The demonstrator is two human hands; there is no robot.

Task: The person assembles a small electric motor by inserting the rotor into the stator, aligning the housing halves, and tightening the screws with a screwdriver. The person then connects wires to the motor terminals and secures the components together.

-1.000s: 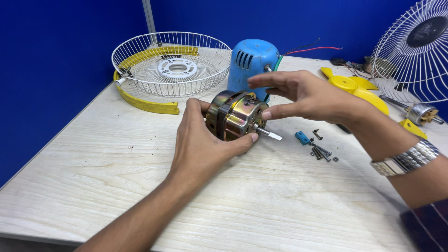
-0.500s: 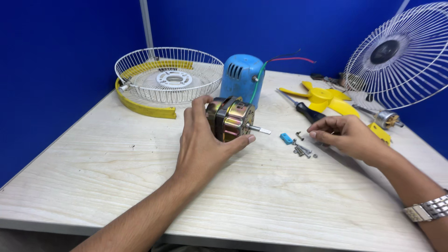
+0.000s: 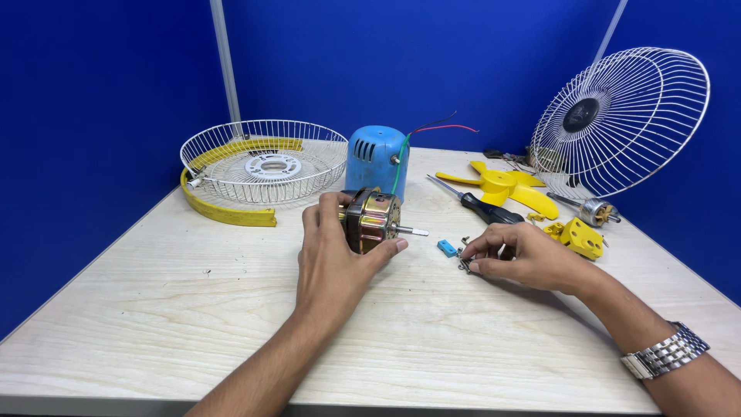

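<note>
Fingertips of the right hand [image 3: 519, 255] are being pinched onto the small heap of dark metal screws [image 3: 465, 262] lying on the pale wood-grain worktop [image 3: 193, 324]; the grip is narrow, thumb and forefinger closed on the screws. One second ago this hand was being held up over the motor; half a second ago it was already being lowered toward the screws, and now it is being rested on them, so a fastener is judged as being picked out for the motor. The little blue plastic block [image 3: 447, 248] is lying just beside the screws.

The brass-coloured round electric motor with its steel shaft [image 3: 373, 220] is being kept on its side near the middle of the worktop by the left hand [image 3: 333, 259], whose grip is wrapped round the casing, as in both earlier views.

Farther off, a black-handled screwdriver [image 3: 482, 206], a yellow plastic fan blade [image 3: 503, 185] and a yellow plastic block [image 3: 577, 236] are lying to the right, and a blue rounded motor cover [image 3: 373, 161] is standing behind the motor. A white wire fan guard with a yellow rim [image 3: 262, 166] is lying at far left, its centre disc white and round; a second white wire guard [image 3: 625, 123], with a dark round centre plate, is being leaned against the blue wall. No packages or signs are being shown.
</note>
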